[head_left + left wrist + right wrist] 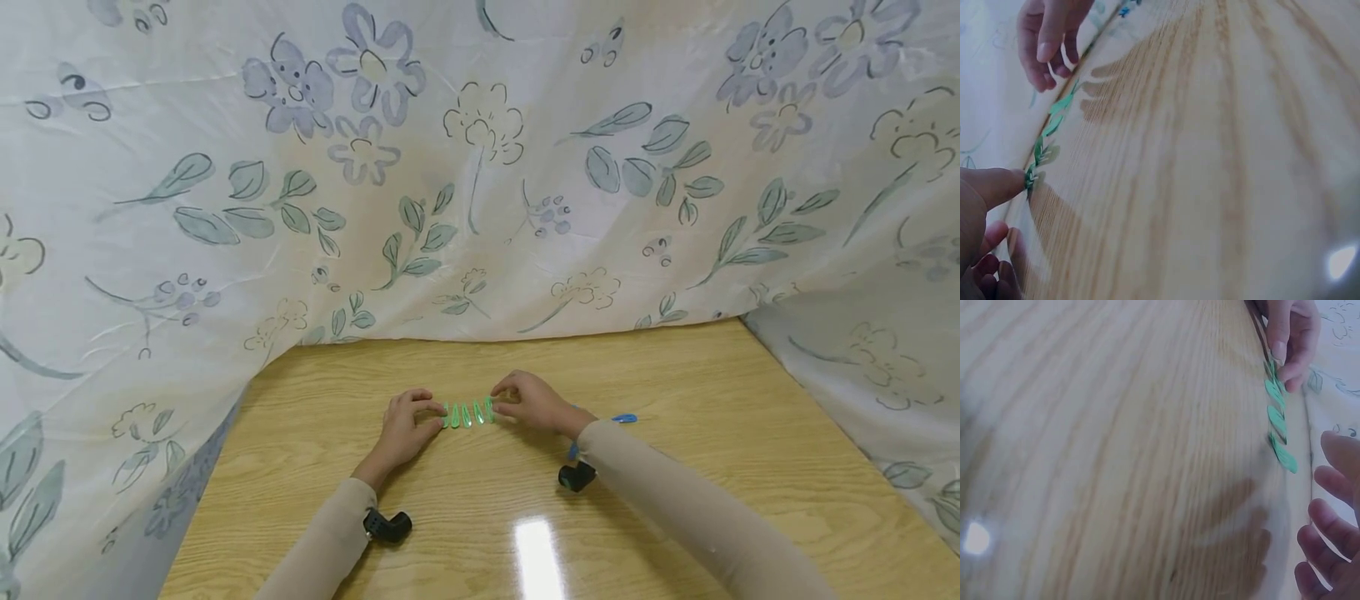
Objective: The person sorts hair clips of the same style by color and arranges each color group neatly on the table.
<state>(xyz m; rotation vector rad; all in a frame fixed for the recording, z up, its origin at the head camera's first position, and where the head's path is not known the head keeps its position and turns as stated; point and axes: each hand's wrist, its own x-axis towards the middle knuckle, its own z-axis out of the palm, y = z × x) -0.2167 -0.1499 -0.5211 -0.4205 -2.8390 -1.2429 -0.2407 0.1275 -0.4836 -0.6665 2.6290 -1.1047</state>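
Note:
Several green snap hair clips (467, 415) lie side by side in a row on the wooden table. At the row's left end my left hand (406, 427) pinches the last clip between thumb and finger, as the right wrist view shows with the left hand (1294, 337) at the clip (1275, 390). Over the right end hovers my right hand (534, 403). Its fingers are spread apart and hold nothing in the right wrist view, where the hand (1335, 519) is separate from the nearest green clip (1283, 456).
A blue hair clip (624, 418) lies right of my right wrist, and more blue (573, 451) shows partly hidden by that wrist. Black wrist cameras (387, 527) sit on both sleeves. Flowered cloth (480, 208) hangs behind the table (450, 517) and along its sides.

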